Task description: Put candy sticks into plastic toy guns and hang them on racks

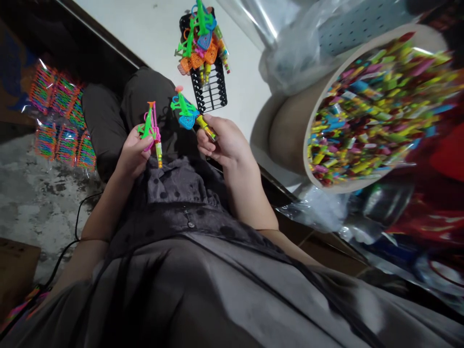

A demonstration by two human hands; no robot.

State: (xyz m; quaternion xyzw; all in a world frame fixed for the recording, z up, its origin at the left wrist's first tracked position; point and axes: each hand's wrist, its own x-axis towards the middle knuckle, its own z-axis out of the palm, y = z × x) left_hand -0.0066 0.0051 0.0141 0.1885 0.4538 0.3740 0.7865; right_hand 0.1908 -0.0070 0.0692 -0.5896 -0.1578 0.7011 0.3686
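Observation:
My left hand (133,151) is closed around a pink and green plastic toy (149,127), with a small yellow-banded tube (158,153) hanging below it. To its right, my right hand (229,141) pinches the yellow tube end (205,128) of a second toy. That green and blue plastic toy (186,111) points up and left from my fingers, over my lap. Both hands are raised above the dark polka-dot apron (174,188). What the tubes contain is too small to tell.
On the white table (159,36), similar toys (203,36) lie heaped on a black rack-like frame (209,92). At right, a tilted tub (290,128) holds many colourful tubes (362,125) beside clear plastic bags (293,63). Bagged bright plastic pieces (58,121) are at left.

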